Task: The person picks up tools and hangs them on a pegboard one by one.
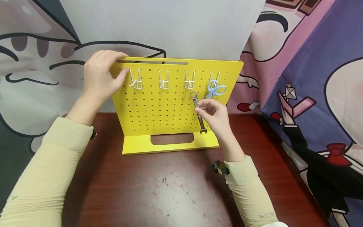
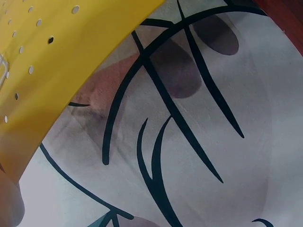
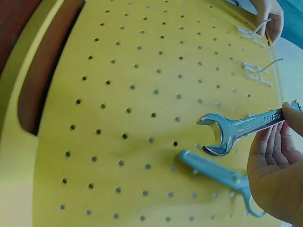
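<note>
A yellow pegboard [image 1: 170, 108] stands upright on its base, white double hooks along its upper part. My left hand [image 1: 102, 72] holds its top left corner, thumb in front and fingers over the top edge; part of that hand [image 2: 8, 203] shows at the lower left of the left wrist view. Between thumb and fingers, my right hand [image 1: 216, 118] pinches a silver combination wrench [image 1: 200, 119] mid-shaft, ring end up, in front of the board's right side. The open jaw end of the wrench [image 3: 227, 132] points away from the hand. Light blue scissors [image 1: 212, 90] hang on the rightmost hook, behind the right hand.
The board stands on a dark red-brown table [image 1: 158, 189]. Three other hooks, such as the one beside the scissors [image 1: 189, 82], carry nothing. Cartoon-printed cloth [image 1: 309, 94] and a pale panel [image 1: 167, 28] rise behind and at the sides.
</note>
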Available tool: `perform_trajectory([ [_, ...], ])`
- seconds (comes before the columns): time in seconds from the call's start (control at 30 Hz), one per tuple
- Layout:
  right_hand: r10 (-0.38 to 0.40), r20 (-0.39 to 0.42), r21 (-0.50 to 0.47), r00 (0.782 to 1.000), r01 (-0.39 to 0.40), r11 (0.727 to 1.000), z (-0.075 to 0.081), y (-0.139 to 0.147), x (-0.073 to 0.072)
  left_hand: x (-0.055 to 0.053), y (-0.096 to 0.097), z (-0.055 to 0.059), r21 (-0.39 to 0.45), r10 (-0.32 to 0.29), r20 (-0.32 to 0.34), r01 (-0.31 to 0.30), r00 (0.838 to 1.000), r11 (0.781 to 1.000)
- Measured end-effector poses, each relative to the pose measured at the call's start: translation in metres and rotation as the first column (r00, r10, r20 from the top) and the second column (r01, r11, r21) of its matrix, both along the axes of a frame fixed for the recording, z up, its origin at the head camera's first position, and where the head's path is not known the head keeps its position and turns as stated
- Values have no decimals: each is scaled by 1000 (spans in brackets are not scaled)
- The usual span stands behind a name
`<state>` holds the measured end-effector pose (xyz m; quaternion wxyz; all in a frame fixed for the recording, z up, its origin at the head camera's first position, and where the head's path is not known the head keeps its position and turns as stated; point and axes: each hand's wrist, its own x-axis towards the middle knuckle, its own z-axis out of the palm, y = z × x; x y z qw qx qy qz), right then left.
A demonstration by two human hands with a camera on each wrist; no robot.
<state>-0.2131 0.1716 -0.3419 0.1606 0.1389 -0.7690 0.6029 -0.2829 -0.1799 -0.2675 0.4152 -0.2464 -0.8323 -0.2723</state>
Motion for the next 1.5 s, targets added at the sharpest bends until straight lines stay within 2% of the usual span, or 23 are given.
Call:
perform_trajectory([
  [0.4,-40,-17,-111,999,38,993,10,-20,-9,0,0,1,-4,1,8,-1,1000,1000],
  [0.77,-110,98,-192,989,127,973,2,-32,-24,1,-1,0,-3,10,14,-10,1000,1000],
  [1.17,-200,124,-271,972,227,935,-4,-44,-36,1,-1,0,-9,9,20,-9,1000,1000],
  [1.3,-210,110,-277,972,233,932,-4,-47,-38,1,-1,0,-10,5,14,-5,1000,1000],
  [1.5,-220,78,-230,972,232,945,-5,-48,-40,1,-1,1,-6,0,7,0,1000,1000],
])
